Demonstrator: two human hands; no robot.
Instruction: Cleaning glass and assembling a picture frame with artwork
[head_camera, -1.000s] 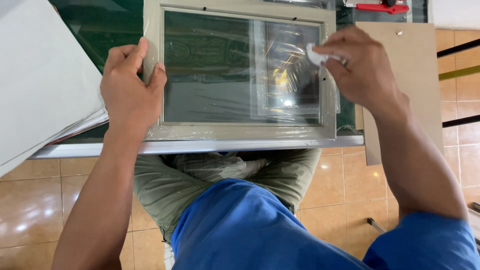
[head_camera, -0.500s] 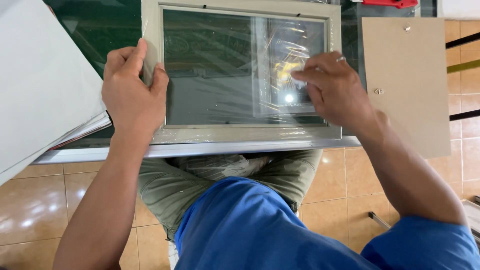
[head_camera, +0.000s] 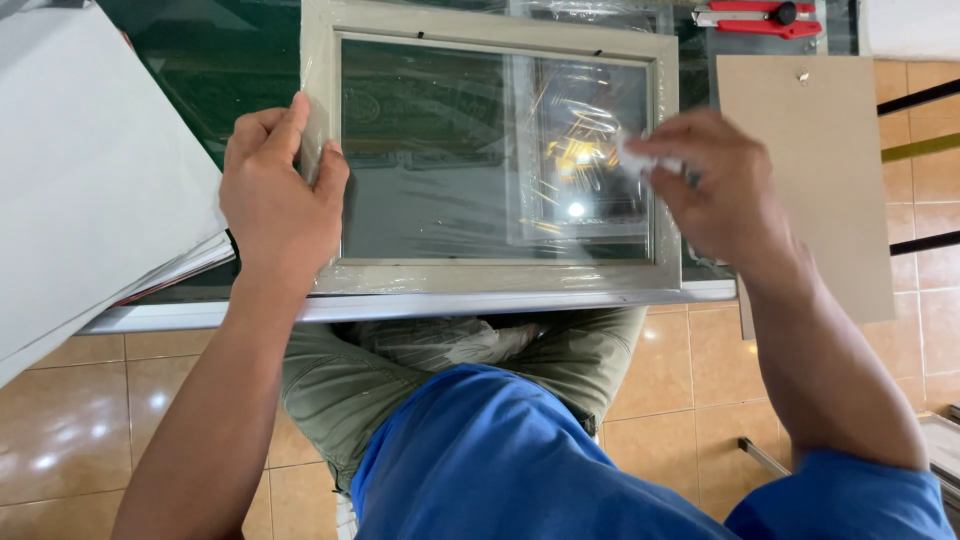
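A pale grey picture frame (head_camera: 490, 275) wrapped in clear plastic film lies flat on a green glass-topped table (head_camera: 200, 70). My left hand (head_camera: 280, 195) grips the frame's left rail, thumb on top of it. My right hand (head_camera: 715, 190) is at the frame's right side, fingers pinched on a small white piece (head_camera: 640, 155) against the film over the glass. The film is wrinkled and glares on the right half.
A stack of white boards (head_camera: 90, 190) overhangs the table at the left. A brown backing board (head_camera: 810, 150) lies at the right. A red utility knife (head_camera: 760, 15) rests at the top right. Orange floor tiles lie below the table's edge.
My right hand went from the frame's upper right corner down onto the glass, then back right to the rail, still pinching the white piece. My left hand has stayed on the left rail.
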